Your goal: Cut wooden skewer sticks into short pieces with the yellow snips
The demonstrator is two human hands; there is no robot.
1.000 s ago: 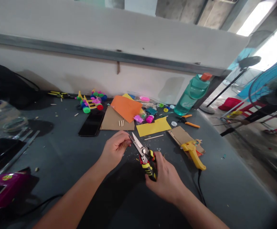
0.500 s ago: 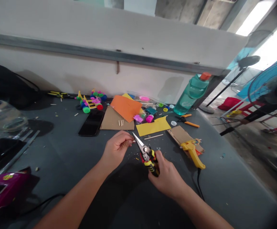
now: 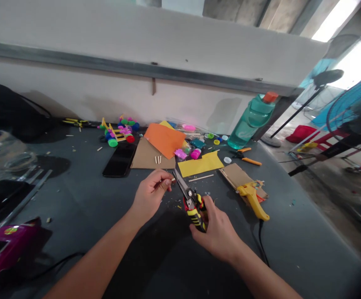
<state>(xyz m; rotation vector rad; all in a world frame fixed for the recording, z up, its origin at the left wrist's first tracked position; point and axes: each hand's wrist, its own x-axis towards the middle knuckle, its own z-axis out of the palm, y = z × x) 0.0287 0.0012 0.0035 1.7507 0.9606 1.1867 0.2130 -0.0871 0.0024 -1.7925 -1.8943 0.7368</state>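
Observation:
My right hand [image 3: 215, 226] is wrapped round the black, yellow and red handles of a pair of scissors [image 3: 189, 195]. Their metal blades point up and left, toward my other hand. My left hand [image 3: 152, 193] pinches a small pale wooden stick [image 3: 173, 180], whose end reaches the blade tips. Most of that stick is hidden by my fingers. Just beyond the blades lies a longer thin wooden stick [image 3: 201, 177]. Several short cut stick pieces [image 3: 158, 160] rest on a brown cardboard sheet [image 3: 140, 157].
Behind the hands lie orange paper [image 3: 163, 139], yellow paper [image 3: 199, 165], a phone [image 3: 118, 160] and a colourful small model [image 3: 116, 135]. To the right are a yellow glue gun [image 3: 252, 201], orange-handled pliers [image 3: 245, 157] and a green bottle [image 3: 250, 122]. A purple device [image 3: 9, 245] sits at left.
The scissor blades have turned slightly, and the stick end now shows up against them. My left thumb has shifted a little. The camera view has moved slightly.

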